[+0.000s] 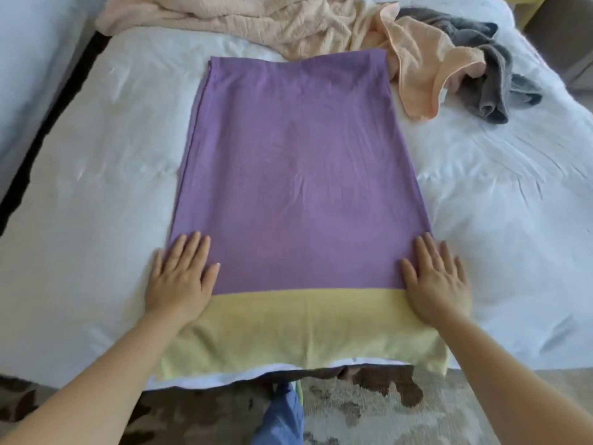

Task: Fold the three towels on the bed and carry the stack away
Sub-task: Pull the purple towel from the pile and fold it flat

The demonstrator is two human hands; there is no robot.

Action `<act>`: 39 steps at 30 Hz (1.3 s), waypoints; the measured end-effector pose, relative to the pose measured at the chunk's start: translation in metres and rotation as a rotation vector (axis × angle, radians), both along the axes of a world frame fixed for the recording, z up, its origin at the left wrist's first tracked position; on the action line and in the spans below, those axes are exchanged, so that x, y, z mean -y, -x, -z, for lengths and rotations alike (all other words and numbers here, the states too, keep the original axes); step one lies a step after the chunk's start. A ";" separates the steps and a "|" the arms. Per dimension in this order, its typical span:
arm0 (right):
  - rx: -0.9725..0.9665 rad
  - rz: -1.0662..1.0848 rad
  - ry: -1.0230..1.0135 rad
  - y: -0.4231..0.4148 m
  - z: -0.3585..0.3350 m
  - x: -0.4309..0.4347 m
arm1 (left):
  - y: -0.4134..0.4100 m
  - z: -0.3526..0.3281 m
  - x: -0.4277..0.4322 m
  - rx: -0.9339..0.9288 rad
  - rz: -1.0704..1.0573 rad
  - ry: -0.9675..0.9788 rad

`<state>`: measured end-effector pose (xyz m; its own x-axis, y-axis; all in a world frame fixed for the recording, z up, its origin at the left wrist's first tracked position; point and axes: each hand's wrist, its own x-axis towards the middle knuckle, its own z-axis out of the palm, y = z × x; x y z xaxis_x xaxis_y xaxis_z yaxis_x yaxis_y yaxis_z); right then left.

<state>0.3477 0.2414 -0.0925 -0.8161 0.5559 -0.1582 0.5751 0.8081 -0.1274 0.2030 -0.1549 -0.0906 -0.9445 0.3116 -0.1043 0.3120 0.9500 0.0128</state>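
A purple towel with a yellow end band (pixel 298 175) lies flat, folded lengthwise, on the white bed (pixel 96 187). My left hand (pixel 181 277) rests palm down, fingers apart, on the towel's left edge near the yellow band. On the right edge my right hand (pixel 438 281) lies flat in the same way. Neither hand grips anything. At the far right of the bed a peach towel (pixel 423 75) lies crumpled, partly over a crumpled grey towel (pixel 494 78).
A rumpled peach blanket (pixel 244 17) lies across the head of the bed. The bed's near edge runs just below the yellow band, above a patterned rug (pixel 369 409). A dark gap (pixel 41 149) separates the bed from another white surface on the left.
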 end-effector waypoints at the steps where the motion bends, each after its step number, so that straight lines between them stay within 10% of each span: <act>1: -0.023 0.038 0.025 -0.010 -0.003 0.003 | -0.011 -0.003 0.004 -0.006 0.000 -0.013; 8: -0.003 -0.553 -0.125 -0.088 0.007 0.047 | -0.098 0.011 0.026 0.007 0.425 0.166; 18: -0.220 -0.626 -0.301 -0.107 0.014 0.025 | -0.105 0.006 0.044 -0.216 0.478 -0.001; 23: 0.011 -0.480 -0.129 -0.115 0.012 0.029 | -0.109 0.000 0.056 -0.253 0.389 -0.035; 31: -0.319 0.118 0.444 -0.108 0.012 0.045 | -0.121 0.001 0.055 -0.158 0.161 -0.178; 39: -0.199 0.385 0.597 -0.100 -0.068 0.003 | -0.084 -0.081 0.064 0.085 0.147 -0.409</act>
